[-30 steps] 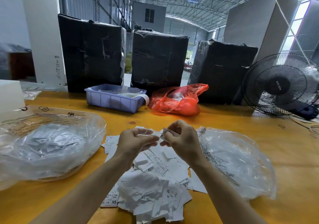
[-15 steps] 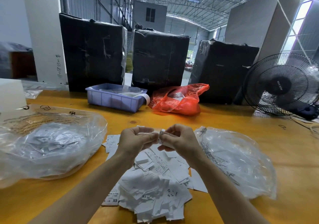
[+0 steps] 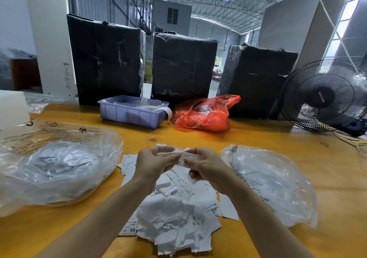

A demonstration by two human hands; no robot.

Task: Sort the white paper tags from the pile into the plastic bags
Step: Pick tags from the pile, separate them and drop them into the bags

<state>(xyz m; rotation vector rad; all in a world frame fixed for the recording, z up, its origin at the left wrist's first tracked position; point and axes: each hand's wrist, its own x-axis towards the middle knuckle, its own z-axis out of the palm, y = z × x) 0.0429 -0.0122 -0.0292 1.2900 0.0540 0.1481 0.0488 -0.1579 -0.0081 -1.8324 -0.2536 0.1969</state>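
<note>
A pile of white paper tags (image 3: 174, 222) with printed size letters lies on the yellow table in front of me. Above the pile my left hand (image 3: 153, 164) and my right hand (image 3: 206, 168) meet, both pinching small white tags (image 3: 185, 156) between fingers and thumbs. A clear plastic bag (image 3: 53, 166) holding many tags sits to the left. To the right lies a second clear plastic bag (image 3: 278, 186), flatter, with printed text on it.
At the back of the yellow table (image 3: 327, 178) stand a purple plastic bin (image 3: 131, 114), a red plastic bag (image 3: 204, 114), three black wrapped boxes (image 3: 182, 67) and a black fan (image 3: 325, 96). A white block (image 3: 12, 108) sits far left.
Both hands have stayed together above the pile, working the pinched tags; the fingers have shifted slightly. The bags and pile have not moved.
</note>
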